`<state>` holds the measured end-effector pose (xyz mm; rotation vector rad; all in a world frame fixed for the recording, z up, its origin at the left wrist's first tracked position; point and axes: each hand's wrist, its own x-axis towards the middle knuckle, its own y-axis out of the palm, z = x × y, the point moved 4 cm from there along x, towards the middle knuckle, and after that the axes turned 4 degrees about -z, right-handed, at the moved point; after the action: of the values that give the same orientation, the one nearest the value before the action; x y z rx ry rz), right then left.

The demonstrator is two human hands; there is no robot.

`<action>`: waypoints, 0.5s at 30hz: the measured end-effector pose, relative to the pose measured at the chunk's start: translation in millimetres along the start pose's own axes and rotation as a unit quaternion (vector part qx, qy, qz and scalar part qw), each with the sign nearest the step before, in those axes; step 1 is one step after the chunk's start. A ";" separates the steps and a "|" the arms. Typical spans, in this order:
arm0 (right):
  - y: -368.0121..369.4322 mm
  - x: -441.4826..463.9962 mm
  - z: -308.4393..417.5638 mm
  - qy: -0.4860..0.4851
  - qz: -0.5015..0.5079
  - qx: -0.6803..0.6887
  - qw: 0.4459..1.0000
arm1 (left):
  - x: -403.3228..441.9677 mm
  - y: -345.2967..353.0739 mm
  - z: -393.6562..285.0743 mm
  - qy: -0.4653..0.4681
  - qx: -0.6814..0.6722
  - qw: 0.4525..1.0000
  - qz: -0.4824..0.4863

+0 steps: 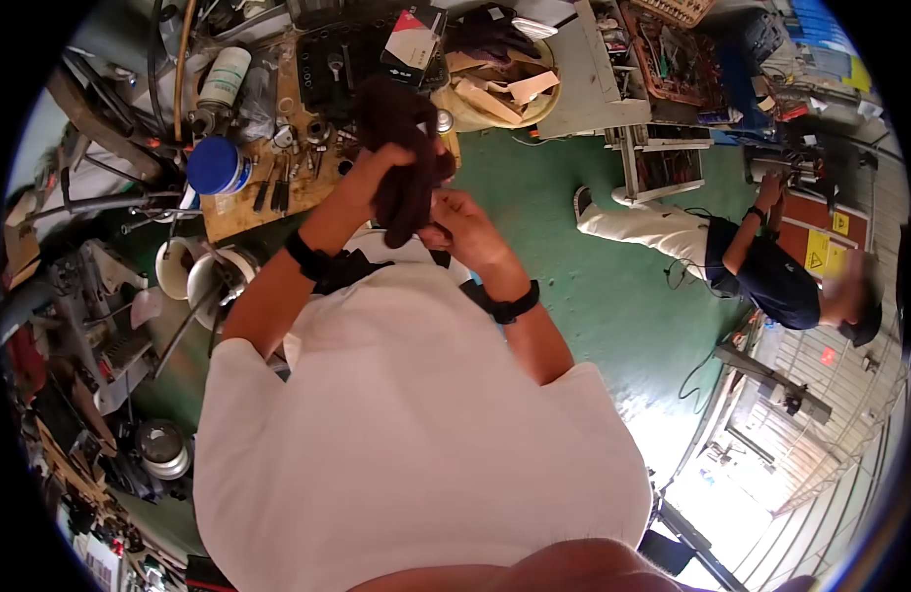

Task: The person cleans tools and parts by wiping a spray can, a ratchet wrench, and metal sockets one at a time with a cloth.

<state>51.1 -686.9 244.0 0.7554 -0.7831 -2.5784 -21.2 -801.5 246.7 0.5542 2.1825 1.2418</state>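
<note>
A dark maroon work glove (404,202) hangs bunched in front of my chest, above the near edge of the workbench. My left hand (379,170) is closed around its middle, thumb across the fabric. On the other side, my right hand (465,225) has its fingers curled at the glove's lower right edge, pinching it. Part of the right fingertips is hidden by the cloth. Behind the glove lies a black tool case (322,84) with a red, white and black box (414,44) on it.
The wooden bench top (236,212) carries small tools, a blue-lidded tub (217,165) and a white canister (225,77). A round bin (534,111) holds cardboard and dark cloth. White buckets (211,296) stand at left. A co-worker (771,266) works at right, near a drawer cabinet (663,163).
</note>
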 end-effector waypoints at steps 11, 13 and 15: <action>15.4 -15.0 50.9 -0.313 -0.290 -0.686 0.589 | -1.8 -9.0 -29.5 0.051 0.479 0.875 -0.037; 26.3 -11.4 44.7 -0.315 -0.266 -0.705 0.576 | -8.8 -20.6 -26.7 0.105 0.280 0.953 -0.041; 33.0 -7.9 39.4 -0.279 -0.243 -0.662 0.652 | -9.7 -15.7 -33.2 0.120 0.249 0.961 0.018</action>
<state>40.1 -693.3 294.4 -0.3974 1.3872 -2.8136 -36.6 -836.2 249.3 0.6681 2.7228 0.7985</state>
